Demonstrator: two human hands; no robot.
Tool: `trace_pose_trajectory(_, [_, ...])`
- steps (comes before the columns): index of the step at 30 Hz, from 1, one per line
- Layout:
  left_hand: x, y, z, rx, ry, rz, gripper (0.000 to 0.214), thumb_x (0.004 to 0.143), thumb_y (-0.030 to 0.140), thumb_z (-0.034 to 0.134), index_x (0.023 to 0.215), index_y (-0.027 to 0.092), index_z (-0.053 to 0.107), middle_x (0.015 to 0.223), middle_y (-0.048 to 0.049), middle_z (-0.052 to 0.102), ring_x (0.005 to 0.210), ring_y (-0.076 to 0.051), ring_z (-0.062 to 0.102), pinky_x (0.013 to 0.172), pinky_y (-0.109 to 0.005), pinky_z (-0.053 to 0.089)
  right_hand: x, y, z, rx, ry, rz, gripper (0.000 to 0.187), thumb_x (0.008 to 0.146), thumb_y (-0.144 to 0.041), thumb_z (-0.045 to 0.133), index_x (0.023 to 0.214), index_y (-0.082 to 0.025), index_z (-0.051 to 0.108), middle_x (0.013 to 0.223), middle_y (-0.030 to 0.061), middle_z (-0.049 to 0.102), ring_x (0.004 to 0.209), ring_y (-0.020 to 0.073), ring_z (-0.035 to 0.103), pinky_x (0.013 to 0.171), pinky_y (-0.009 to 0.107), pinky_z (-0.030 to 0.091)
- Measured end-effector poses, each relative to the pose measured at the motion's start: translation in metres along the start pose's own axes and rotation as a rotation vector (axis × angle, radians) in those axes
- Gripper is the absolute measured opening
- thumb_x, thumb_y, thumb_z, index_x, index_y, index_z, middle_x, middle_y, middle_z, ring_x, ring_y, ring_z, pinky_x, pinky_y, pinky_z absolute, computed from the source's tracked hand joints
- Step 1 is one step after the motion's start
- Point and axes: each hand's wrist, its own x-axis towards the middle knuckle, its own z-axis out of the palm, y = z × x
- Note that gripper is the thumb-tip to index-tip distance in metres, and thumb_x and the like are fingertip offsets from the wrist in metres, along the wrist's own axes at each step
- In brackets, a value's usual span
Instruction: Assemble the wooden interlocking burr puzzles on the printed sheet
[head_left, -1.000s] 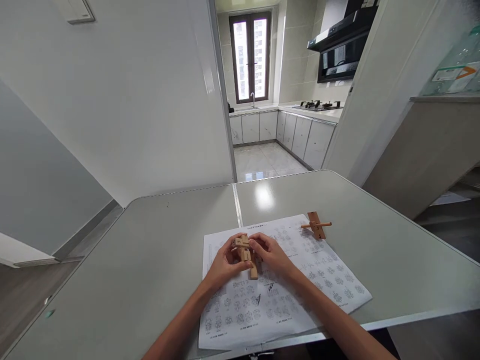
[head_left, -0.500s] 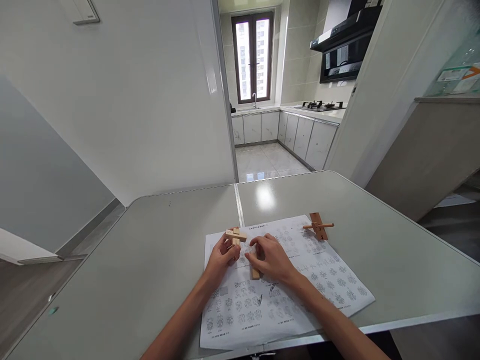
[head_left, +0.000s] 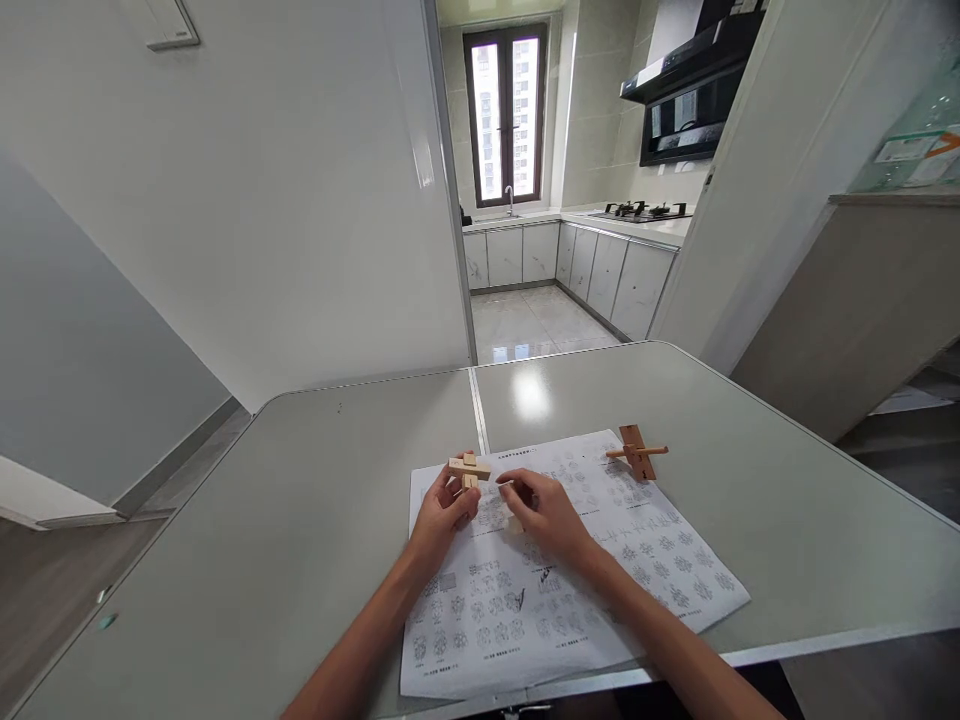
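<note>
My left hand (head_left: 442,510) is closed around a small cross of light wooden puzzle bars (head_left: 469,468), held just above a printed instruction sheet (head_left: 570,590). My right hand (head_left: 544,508) is curled beside it, fingers pinched round another wooden bar (head_left: 514,522) that peeks out under the palm. The two hands are a few centimetres apart. A second wooden cross piece with a thin dowel (head_left: 636,451) lies on the sheet's far right corner, out of both hands.
The sheet lies on a grey-green glass table (head_left: 300,500) with a seam down its middle. A white wall stands beyond on the left. A kitchen doorway with cabinets (head_left: 585,265) opens straight ahead. A counter (head_left: 862,290) stands at the right.
The joined puzzle came apart: my left hand moved left and up with the cross part, and my right hand kept one bar, lifting it from the sheet toward the cross.
</note>
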Motion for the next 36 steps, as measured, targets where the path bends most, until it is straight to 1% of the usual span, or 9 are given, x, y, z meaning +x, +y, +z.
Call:
trace_pose_trajectory(3, [0.0,0.0,0.001,0.03,0.057,0.013,0.071,0.079,0.044,0.087,0.14,0.028,0.056,0.096,-0.001,0.063,0.068,-0.009,0.047,0.062,-0.022,0.039,0.003,0.001,-0.004,0.091,0.097,0.056,0.032,0.099,-0.046,0.055,0.104,-0.021,0.075,0.083,0.0043,0.073,0.071,0.0198,0.064,0.066,0.031,0.052])
trace_pose_trajectory(5, [0.001,0.0,0.003,0.074,0.111,0.035,0.072,0.076,0.042,0.088,0.139,0.029,0.056,0.111,-0.0046,0.067,0.078,-0.012,0.057,0.068,-0.022,0.046,0.005,0.002,-0.005,0.153,0.137,0.096,0.036,0.098,-0.051,0.058,0.105,-0.02,0.075,0.085,0.0057,0.074,0.073,0.021,0.067,0.068,0.032,0.055])
trace_pose_trajectory(7, [0.001,-0.001,0.005,0.117,0.144,0.065,0.074,0.074,0.04,0.09,0.138,0.029,0.055,0.123,-0.0075,0.066,0.091,-0.016,0.063,0.077,-0.025,0.051,0.006,0.005,-0.004,0.207,0.161,0.126,0.038,0.096,-0.053,0.061,0.107,-0.019,0.073,0.085,0.0064,0.075,0.073,0.0217,0.069,0.068,0.033,0.056])
trace_pose_trajectory(9, [0.001,-0.001,0.006,0.145,0.143,0.091,0.076,0.074,0.04,0.09,0.139,0.028,0.053,0.128,-0.0091,0.066,0.097,-0.019,0.066,0.083,-0.028,0.054,0.006,0.008,-0.003,0.252,0.166,0.14,0.039,0.094,-0.055,0.065,0.108,-0.019,0.071,0.089,0.0076,0.076,0.075,0.0223,0.071,0.068,0.033,0.058])
trace_pose_trajectory(11, [0.001,-0.002,0.007,0.165,0.126,0.102,0.077,0.075,0.04,0.089,0.141,0.028,0.051,0.128,-0.0091,0.065,0.096,-0.019,0.067,0.086,-0.03,0.055,0.006,0.011,-0.001,0.289,0.164,0.139,0.04,0.092,-0.056,0.068,0.107,-0.019,0.07,0.093,0.0088,0.076,0.076,0.0227,0.072,0.069,0.034,0.06])
trace_pose_trajectory(15, [0.0,-0.003,0.008,0.204,0.091,0.113,0.078,0.076,0.04,0.089,0.142,0.029,0.048,0.125,-0.0079,0.066,0.093,-0.018,0.068,0.085,-0.031,0.056,0.006,0.012,0.001,0.354,0.163,0.117,0.04,0.089,-0.056,0.073,0.105,-0.02,0.068,0.095,0.0087,0.077,0.084,0.0245,0.075,0.079,0.039,0.063])
trace_pose_trajectory(19, [-0.001,-0.003,0.009,0.292,0.063,0.131,0.077,0.076,0.04,0.088,0.142,0.03,0.05,0.118,-0.0056,0.068,0.092,-0.019,0.068,0.082,-0.031,0.055,0.005,0.012,0.001,0.387,0.158,0.096,0.039,0.089,-0.056,0.074,0.104,-0.021,0.067,0.095,0.0087,0.078,0.089,0.0263,0.077,0.086,0.043,0.064])
trace_pose_trajectory(31, [-0.004,-0.006,0.009,0.491,0.041,0.195,0.069,0.077,0.041,0.087,0.138,0.028,0.057,0.096,-0.001,0.062,0.074,-0.013,0.053,0.068,-0.026,0.045,0.002,0.001,-0.001,0.194,0.179,0.003,0.031,0.091,-0.052,0.073,0.097,-0.022,0.068,0.093,0.0073,0.078,0.086,0.0253,0.077,0.08,0.04,0.064])
trace_pose_trajectory(36, [-0.005,-0.006,0.011,0.557,0.036,0.264,0.062,0.078,0.039,0.086,0.135,0.032,0.061,0.106,-0.0016,0.055,0.073,-0.012,0.048,0.068,-0.026,0.046,0.0,0.002,0.001,0.156,0.16,-0.035,0.03,0.092,-0.052,0.071,0.096,-0.022,0.067,0.091,0.0069,0.077,0.084,0.0247,0.076,0.079,0.04,0.064])
